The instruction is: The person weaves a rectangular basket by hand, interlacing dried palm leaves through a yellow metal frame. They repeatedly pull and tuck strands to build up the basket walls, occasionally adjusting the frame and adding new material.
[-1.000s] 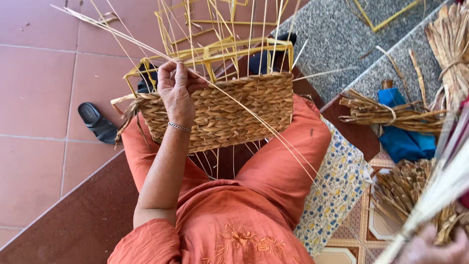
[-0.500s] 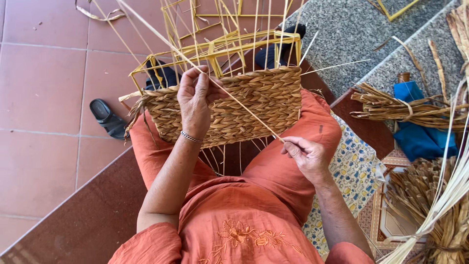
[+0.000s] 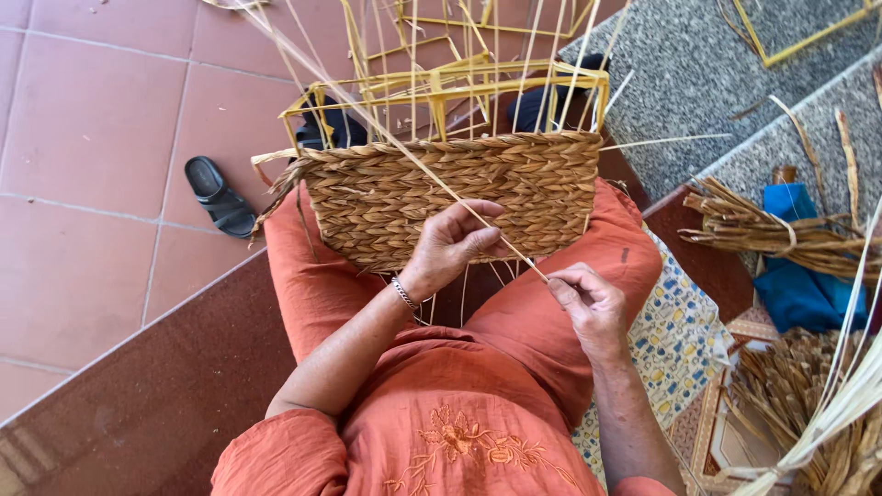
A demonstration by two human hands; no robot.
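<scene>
A half-woven straw basket (image 3: 404, 188) on a yellow wire frame (image 3: 514, 84) rests on my lap, its woven side facing me. One long pale straw strand (image 3: 381, 129) runs from the upper left across the basket down to my hands. My left hand (image 3: 452, 243) lies against the lower edge of the weave and pinches this strand. My right hand (image 3: 588, 298) sits over my right thigh, fingers closed on the strand's lower end. I wear orange clothes.
A black sandal (image 3: 219, 195) lies on the red tile floor at left. A tied bundle of dried straw (image 3: 781, 230) and blue cloth (image 3: 804, 285) sit at right on a grey step. More straw (image 3: 818, 404) is heaped at lower right beside a patterned cushion (image 3: 680, 331).
My left hand dropped from the basket's top rim to its lower edge. My right hand came into view and took the strand's end, pulling it taut.
</scene>
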